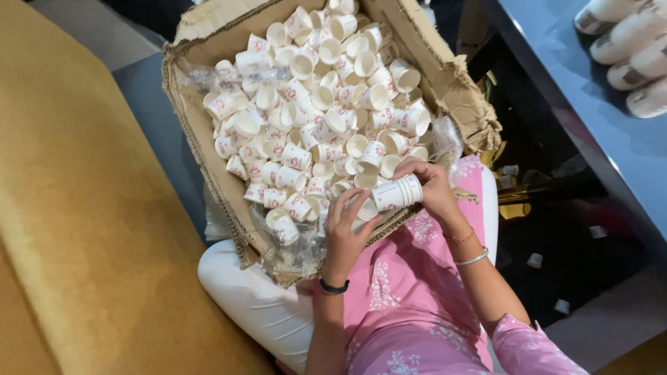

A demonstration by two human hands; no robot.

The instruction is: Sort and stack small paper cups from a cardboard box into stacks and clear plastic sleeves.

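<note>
Nearest the camera is a pink printed garment (417,305) over white trousers (257,305); from it both forearms reach up toward the box; the left wrist wears a black band (333,286), the right a silver bangle (472,258) and a thin red thread.

The left hand (345,223) is closed around a single cup (366,208), fingers curled over its side; the right hand (434,186) is closed around a short stack (397,194) of nested cups, thumb and fingers wrapped round its far end. The stack lies nearly level, long axis running left to right, tilted slightly up toward the right; which end is the open one I cannot tell; the cup in the left hand sits just beside its left end, so the left hand is the nearer to that end.

Beyond the hands a torn cardboard box (208,173) rests on the lap, lined with clear plastic and heaped with loose white cups (313,104) printed in red, lying every way. To the left is a mustard-yellow seat (83,208); to the right a dark blue table (604,125); on its far corner lie more stacks of cups (625,48); a few stray cups dot the dark floor (577,278) below.
</note>
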